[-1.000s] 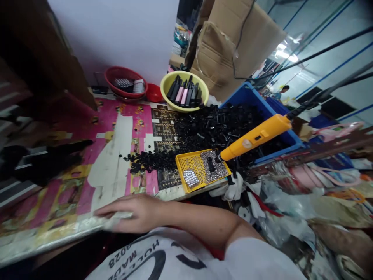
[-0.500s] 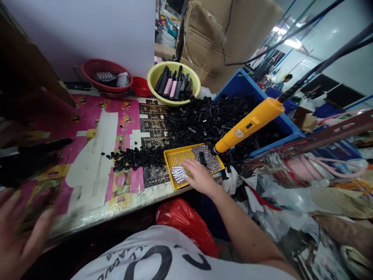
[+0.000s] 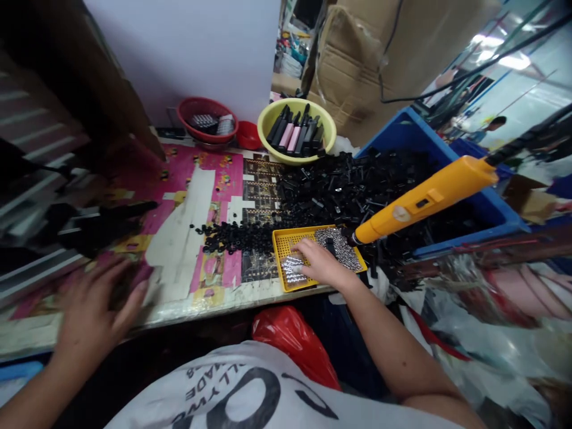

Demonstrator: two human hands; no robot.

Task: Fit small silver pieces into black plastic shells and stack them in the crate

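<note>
My left hand (image 3: 100, 301) hovers at the table's left front with its fingers spread, holding nothing I can see. Just beyond it lie dark, blurred black parts (image 3: 89, 223). Over the yellow perforated tray (image 3: 281, 238) reaches my right hand (image 3: 324, 265), fingers apart, its thumb at a cluster of small shiny metal pieces (image 3: 292, 271) set in rows. Loose small metal screws (image 3: 346, 253) fill the tray's right end, where a small black piece (image 3: 330, 245) lies among them. A yellow electric screwdriver (image 3: 411, 199) slants down with its tip close to the tray.
Small black rings (image 3: 235, 237) are strewn left of the tray. Behind it spreads a heap of black parts (image 3: 339, 185), beside a blue crate (image 3: 473, 232). A yellow bowl (image 3: 297, 156) holds black and pink pieces; a red bowl (image 3: 187, 110) stands farther left.
The view has swung left, so the table appears shifted right. My left hand has come further into view, fingers still spread. My right hand stays over the tray.
</note>
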